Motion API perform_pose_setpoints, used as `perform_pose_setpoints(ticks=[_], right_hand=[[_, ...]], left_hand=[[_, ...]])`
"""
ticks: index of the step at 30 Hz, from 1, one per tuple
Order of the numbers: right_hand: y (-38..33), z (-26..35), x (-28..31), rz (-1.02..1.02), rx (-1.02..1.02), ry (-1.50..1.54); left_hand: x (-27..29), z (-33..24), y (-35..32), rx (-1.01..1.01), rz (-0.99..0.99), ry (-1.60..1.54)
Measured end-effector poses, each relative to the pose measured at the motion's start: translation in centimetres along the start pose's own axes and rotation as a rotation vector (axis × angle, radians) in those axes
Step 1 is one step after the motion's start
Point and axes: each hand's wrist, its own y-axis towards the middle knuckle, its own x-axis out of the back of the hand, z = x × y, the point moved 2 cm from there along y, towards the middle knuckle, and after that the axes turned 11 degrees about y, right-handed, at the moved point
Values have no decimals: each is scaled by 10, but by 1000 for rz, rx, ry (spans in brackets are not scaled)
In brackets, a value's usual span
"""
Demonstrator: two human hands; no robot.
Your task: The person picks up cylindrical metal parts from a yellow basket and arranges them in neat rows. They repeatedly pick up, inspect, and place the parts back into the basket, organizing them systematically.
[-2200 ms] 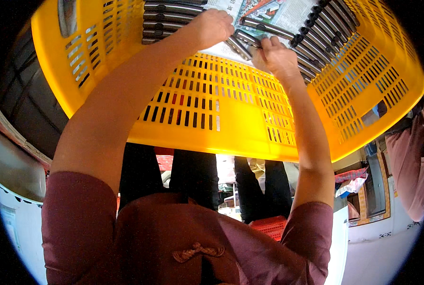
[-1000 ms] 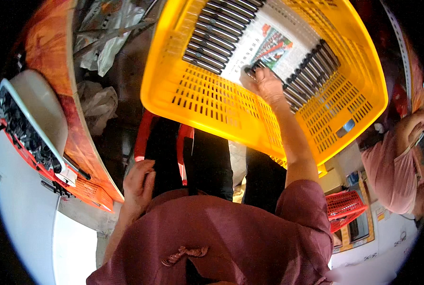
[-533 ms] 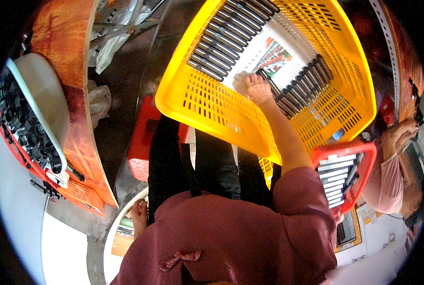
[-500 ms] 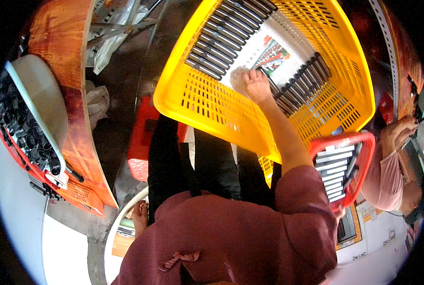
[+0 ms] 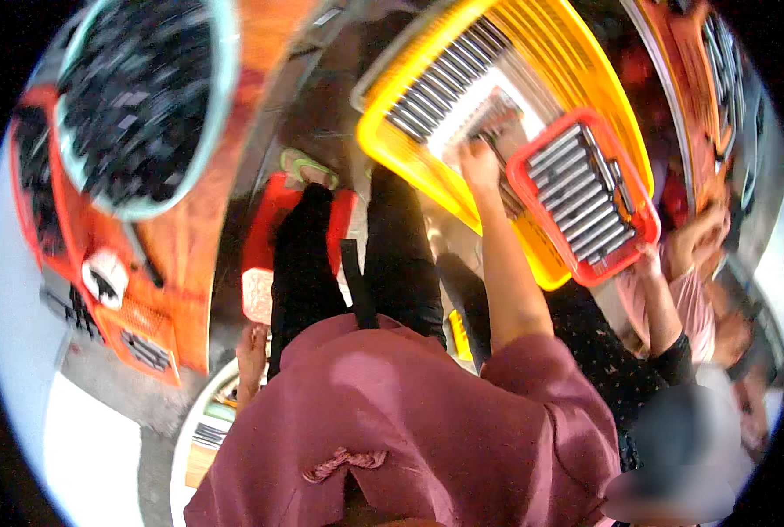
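My right hand [image 5: 480,167] reaches into a large yellow plastic basket [image 5: 462,195], its fingers bent together over a white printed sheet [image 5: 471,114] on the basket floor. Blur hides what they grip; a dark bit shows at the fingertips. Dark, shiny rods [image 5: 449,79] lie in a tight row along the basket's far left side. My left hand [image 5: 251,347] is low beside my left thigh, its fingers partly hidden. A co-worker's hand [image 5: 646,261] holds a small red basket [image 5: 592,274] of silvery and black rods [image 5: 582,198] over the yellow basket's right side.
On the wooden table [image 5: 194,290] at left stands a pale teal basin [image 5: 225,88] heaped with black parts, with a red basket beside it. A red stool [image 5: 273,224] is by my left leg. Another person's arms [image 5: 699,241] work at the table on the right.
The co-worker's red basket has come up and left, over the yellow basket's edge. My view has shifted, bringing the teal basin fully in. My right hand stays over the printed sheet.
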Motion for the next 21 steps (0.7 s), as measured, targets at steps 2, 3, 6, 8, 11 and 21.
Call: perform_pose_setpoints(ticks=[2, 3, 6, 8, 11, 21], right_hand=[[-51, 40, 11, -129, 183, 400], [-67, 46, 16, -133, 241, 310], [-147, 108, 28, -243, 376, -43], [-175, 116, 25, -313, 564, -233], [-215, 126, 15, -220, 633, -364], [-232, 110, 40, -289, 449, -346]], left_hand=[[-2, 50, 12, -12, -20, -93], [-1, 60, 15, -64, -45, -32], [-25, 119, 18, 23, 7, -156], [-27, 107, 19, 32, -1, -90], [-51, 135, 17, -31, -73, -31], [-140, 234, 42, -81, 57, -552]])
